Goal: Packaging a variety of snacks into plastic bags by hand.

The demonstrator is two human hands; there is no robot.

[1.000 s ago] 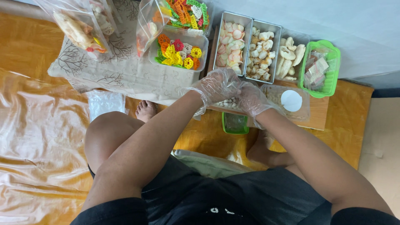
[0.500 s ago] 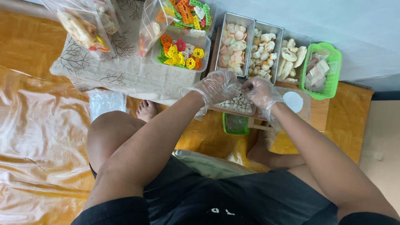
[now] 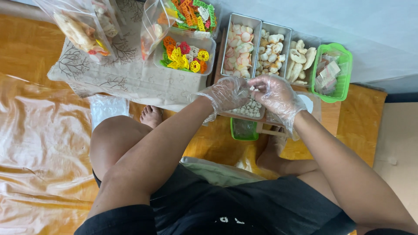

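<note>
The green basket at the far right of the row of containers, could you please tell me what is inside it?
The green basket holds a clear bag of pale, flat rectangular pieces, some pinkish. What lies beneath that bag on the basket floor is covered and cannot be seen.

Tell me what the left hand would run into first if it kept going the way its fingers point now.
The left hand points right, toward the right hand. It would probably meet those gloved fingers first, above the container of small white balls. How far apart the hands are in depth is unclear.

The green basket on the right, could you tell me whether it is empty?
Not empty: the green basket holds pale pieces wrapped in clear plastic.
</note>
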